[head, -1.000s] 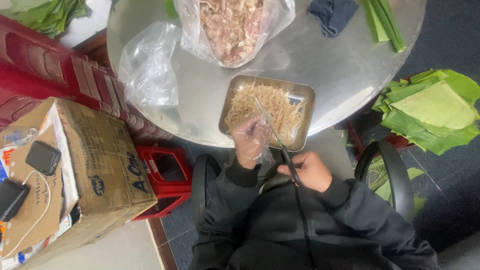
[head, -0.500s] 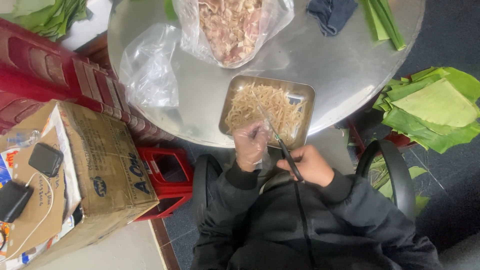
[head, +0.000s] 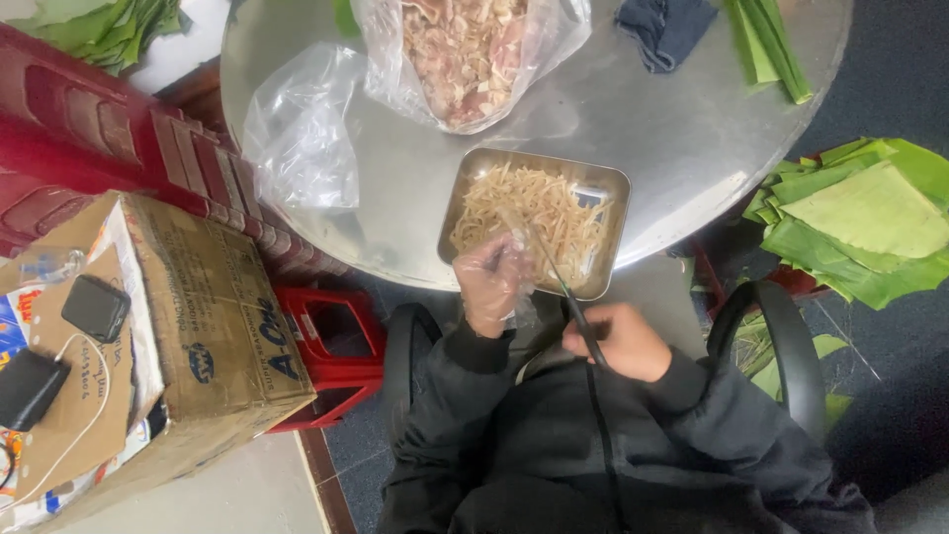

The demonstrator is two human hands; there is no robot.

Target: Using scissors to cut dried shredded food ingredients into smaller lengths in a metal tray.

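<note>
A rectangular metal tray [head: 611, 193] heaped with pale yellow strips [head: 529, 213] rests at the near edge of a round metal table [head: 652, 129]. My left hand [head: 489, 282], in a thin clear glove, pinches a strip at the tray's near side. My right hand [head: 618, 341] grips black-handled scissors [head: 563, 287] whose blades point up into the tray beside the left fingers. Both hands hover over my lap, dark sleeves below them.
A clear bag of pale cut pieces [head: 465, 49] and an empty clear bag [head: 301, 129] lie on the table, with a dark cloth [head: 667, 30] and green stalks [head: 766, 44]. Green leaves [head: 860, 218] pile at right. A cardboard box [head: 188, 326] and red stool [head: 331, 341] stand at left.
My hands have shifted slightly; the scissors' blades have tilted a little and stay over the tray's near edge. The left hand keeps pinching the strips.
</note>
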